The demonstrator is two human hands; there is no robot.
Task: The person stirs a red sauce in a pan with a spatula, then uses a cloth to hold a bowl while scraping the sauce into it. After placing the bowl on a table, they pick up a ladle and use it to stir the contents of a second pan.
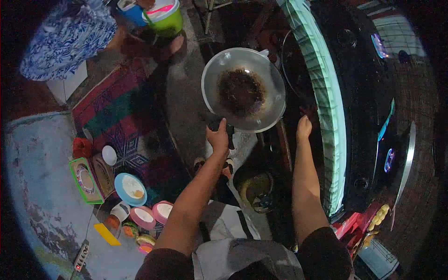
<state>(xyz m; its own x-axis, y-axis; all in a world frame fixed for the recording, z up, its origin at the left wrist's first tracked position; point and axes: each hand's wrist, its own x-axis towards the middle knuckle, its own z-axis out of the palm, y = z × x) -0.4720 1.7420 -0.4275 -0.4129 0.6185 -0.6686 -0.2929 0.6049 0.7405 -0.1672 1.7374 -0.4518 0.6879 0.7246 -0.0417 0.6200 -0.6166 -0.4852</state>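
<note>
A large metal wok (275,88) hangs tilted in front of me, its inside turned up and its bottom stained dark brown. My left hand (218,139) is closed at the wok's near rim, with a dark cloth or pad (230,132) bunched in the grip. A small ear handle (265,52) shows on the far rim. Over to the right, my right hand (304,126) reaches into shadow beside the green pleated cloth edge (324,93). Its fingers are mostly lost in the dark, near a dark round pan (291,65).
To the right runs a black stove top (359,116). A patterned mat (116,107) lies left, with a blue plate (122,186), pink bowls (142,217) and a power strip (81,255) nearby. A green bucket (164,23) and a person in blue patterned cloth (70,37) are at the upper left.
</note>
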